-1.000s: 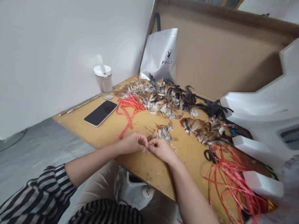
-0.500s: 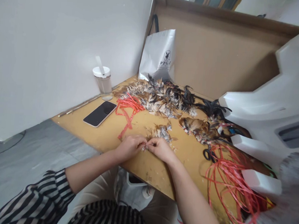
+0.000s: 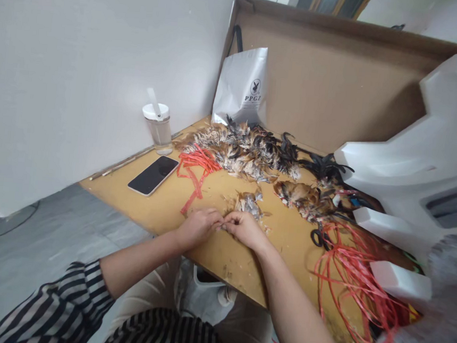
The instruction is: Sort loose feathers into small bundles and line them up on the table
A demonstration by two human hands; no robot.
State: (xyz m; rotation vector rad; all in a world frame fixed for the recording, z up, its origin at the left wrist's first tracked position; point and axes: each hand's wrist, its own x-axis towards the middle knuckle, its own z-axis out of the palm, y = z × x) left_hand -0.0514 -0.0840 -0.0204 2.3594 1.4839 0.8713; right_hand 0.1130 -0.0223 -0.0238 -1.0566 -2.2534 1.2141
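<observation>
Near the front edge of the yellowish tabletop [image 3: 157, 205], my left hand [image 3: 200, 229] and my right hand [image 3: 246, 229] meet fingertip to fingertip. Both are closed in a pinch, and whatever lies between the fingers is too small and hidden to name. Just beyond my right hand is a small pile of grey and brown feathers [image 3: 251, 202]. A long heap of brown, white and black feathers [image 3: 238, 153] stretches across the back. To the right lies another bunch of brown feathers [image 3: 304, 197]. Red plastic strips [image 3: 199, 160] are bundled at the heap's left end.
A phone [image 3: 153, 175] and a lidded cup [image 3: 160, 132] stand at left. A silver bag [image 3: 239, 87] leans at the back. Black-handled scissors [image 3: 317, 237] and tangled red string [image 3: 353, 281] lie right, beside a white plastic casing [image 3: 389, 164]. Below the table is a bin [image 3: 203, 282].
The pinched fingers have shifted slightly against each other, and the pale bit seen below the fingertips is now mostly out of sight. Everything else stays in place.
</observation>
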